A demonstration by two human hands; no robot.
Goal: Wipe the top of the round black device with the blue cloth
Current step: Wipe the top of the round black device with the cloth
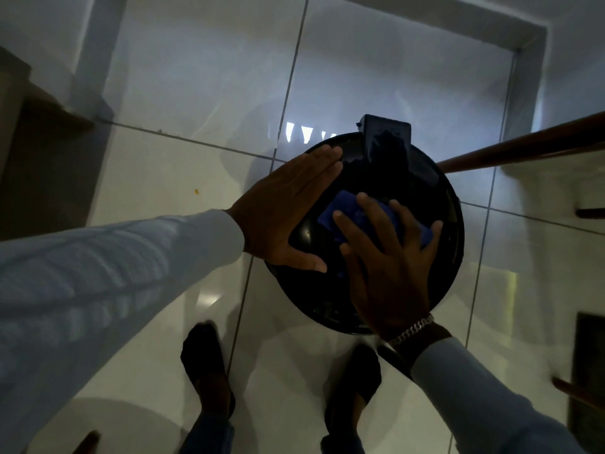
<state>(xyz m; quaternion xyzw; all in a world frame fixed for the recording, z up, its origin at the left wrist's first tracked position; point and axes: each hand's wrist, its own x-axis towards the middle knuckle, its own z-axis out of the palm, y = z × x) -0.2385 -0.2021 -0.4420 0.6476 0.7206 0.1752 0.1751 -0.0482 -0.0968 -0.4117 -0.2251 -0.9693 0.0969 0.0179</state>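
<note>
The round black device [422, 191] stands in the middle of the view above a white tiled floor, with a square black block [386, 132] at its far edge. My left hand [288, 208] lies flat against the device's left rim, fingers straight and together, holding nothing. My right hand [389, 267] presses down with spread fingers on the crumpled blue cloth [347, 211], which lies on the middle of the device's top. Part of the cloth is hidden under my fingers.
A brown wooden rail [523, 147] runs from the device's right side toward the upper right. My two feet in dark sandals [206, 365] stand on the glossy tiles below the device. A dark wooden piece of furniture [36, 142] is at the left edge.
</note>
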